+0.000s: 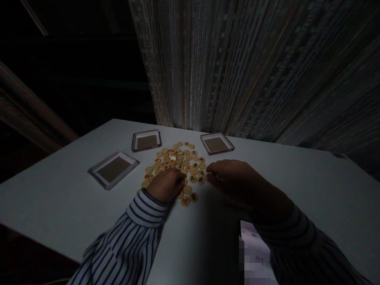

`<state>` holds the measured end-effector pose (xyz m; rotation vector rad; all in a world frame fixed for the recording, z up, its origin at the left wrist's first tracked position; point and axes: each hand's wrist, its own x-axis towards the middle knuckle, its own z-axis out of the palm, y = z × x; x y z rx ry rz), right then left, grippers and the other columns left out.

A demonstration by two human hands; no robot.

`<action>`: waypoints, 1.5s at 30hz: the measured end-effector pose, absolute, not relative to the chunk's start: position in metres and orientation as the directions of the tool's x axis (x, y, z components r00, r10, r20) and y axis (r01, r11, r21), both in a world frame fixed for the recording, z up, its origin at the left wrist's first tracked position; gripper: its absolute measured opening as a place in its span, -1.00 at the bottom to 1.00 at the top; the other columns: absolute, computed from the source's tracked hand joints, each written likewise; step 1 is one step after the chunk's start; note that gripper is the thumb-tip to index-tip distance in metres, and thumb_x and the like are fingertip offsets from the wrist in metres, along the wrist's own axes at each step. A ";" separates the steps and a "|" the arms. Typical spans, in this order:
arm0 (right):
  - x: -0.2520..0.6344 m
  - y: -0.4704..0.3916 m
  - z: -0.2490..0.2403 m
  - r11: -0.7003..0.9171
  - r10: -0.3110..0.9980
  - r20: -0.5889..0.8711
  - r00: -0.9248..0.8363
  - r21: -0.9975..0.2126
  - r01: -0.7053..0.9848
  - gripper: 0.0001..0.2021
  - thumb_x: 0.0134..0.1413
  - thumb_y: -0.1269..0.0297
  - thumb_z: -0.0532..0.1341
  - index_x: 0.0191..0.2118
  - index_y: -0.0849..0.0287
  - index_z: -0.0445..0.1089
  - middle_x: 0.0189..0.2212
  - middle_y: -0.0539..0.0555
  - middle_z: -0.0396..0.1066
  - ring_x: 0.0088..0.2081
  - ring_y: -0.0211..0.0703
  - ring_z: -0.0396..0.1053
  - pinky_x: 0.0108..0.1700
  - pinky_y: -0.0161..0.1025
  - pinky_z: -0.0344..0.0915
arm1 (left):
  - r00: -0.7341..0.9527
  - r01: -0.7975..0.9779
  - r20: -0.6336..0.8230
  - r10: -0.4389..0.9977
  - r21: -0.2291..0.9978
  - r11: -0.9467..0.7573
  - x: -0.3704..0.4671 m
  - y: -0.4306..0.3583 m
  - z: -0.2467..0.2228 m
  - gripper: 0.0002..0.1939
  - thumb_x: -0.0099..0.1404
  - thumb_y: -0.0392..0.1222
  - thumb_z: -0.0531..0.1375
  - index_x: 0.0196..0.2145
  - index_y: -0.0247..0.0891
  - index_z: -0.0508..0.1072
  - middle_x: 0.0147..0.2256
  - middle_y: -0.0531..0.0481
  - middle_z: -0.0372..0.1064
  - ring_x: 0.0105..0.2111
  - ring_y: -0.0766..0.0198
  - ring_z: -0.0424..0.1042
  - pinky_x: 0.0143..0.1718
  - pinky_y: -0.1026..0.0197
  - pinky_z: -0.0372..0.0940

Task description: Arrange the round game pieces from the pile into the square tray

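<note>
Round wooden Chinese chess pieces (pixel 187 168) lie in a loose pile on the white table, some with red characters, some with black, others blank side up. Over the near left part of the pile is my left hand (pixel 166 184), its fingers curled down among the pieces; whether it grips one is hidden. At the pile's right edge my right hand (pixel 237 180) is closed in a pinch, with a pale chess piece (pixel 207 176) at its fingertips. That piece is partly covered by the fingers.
Three shallow trays stand around the pile: a left tray (pixel 106 186), a back left tray (pixel 132 147) and a back right tray (pixel 232 148). A lit phone (pixel 252 237) lies under my right forearm. Behind the table (pixel 68 178) hangs a string curtain (pixel 190 71). The light is dim.
</note>
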<state>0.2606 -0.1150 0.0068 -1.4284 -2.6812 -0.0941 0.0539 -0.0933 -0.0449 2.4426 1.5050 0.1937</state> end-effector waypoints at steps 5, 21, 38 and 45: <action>0.262 -0.115 0.006 0.570 0.817 0.128 -0.563 -0.021 0.822 -0.80 0.12 0.27 -0.01 -0.31 0.15 0.33 -0.43 0.04 0.41 -0.42 -0.23 0.30 -0.44 -0.30 0.00 | 0.490 0.843 -0.001 0.872 0.256 -0.474 0.053 -0.093 -0.046 -0.75 0.15 -0.23 0.06 -0.24 -0.22 0.46 -0.28 -0.08 0.42 -0.27 0.18 0.39 -0.26 0.21 0.23; 0.261 -0.114 0.006 0.558 0.824 0.126 -0.552 -0.013 0.830 -0.80 0.12 0.26 0.00 -0.31 0.15 0.34 -0.42 0.05 0.41 -0.41 -0.22 0.31 -0.44 -0.30 0.02 | 0.339 0.766 0.409 0.847 0.403 -0.501 0.056 -0.096 -0.041 -0.75 0.10 -0.17 0.14 -0.24 -0.27 0.42 -0.31 -0.08 0.45 -0.32 0.18 0.40 -0.23 0.14 0.25; 0.262 -0.117 0.015 0.529 0.844 0.105 -0.525 -0.015 0.848 -0.80 0.10 0.25 0.02 -0.28 0.17 0.36 -0.41 0.08 0.43 -0.39 -0.20 0.33 -0.42 -0.32 0.06 | 0.199 0.425 0.333 0.922 0.818 -0.387 0.079 -0.107 -0.039 -0.75 0.04 -0.18 0.19 -0.29 -0.32 0.43 -0.50 0.03 0.39 -0.50 0.35 0.34 -0.46 0.32 0.25; 0.261 -0.118 0.018 0.558 0.828 0.118 -0.549 -0.071 0.827 -0.79 0.11 0.32 0.01 -0.35 0.19 0.38 -0.43 0.07 0.42 -0.40 -0.22 0.32 -0.41 -0.32 0.07 | 0.180 0.263 0.246 0.952 0.921 -0.288 0.084 -0.110 -0.037 -0.71 -0.03 -0.20 0.24 -0.29 -0.33 0.44 -0.54 0.06 0.37 -0.57 0.40 0.28 -0.51 0.34 0.25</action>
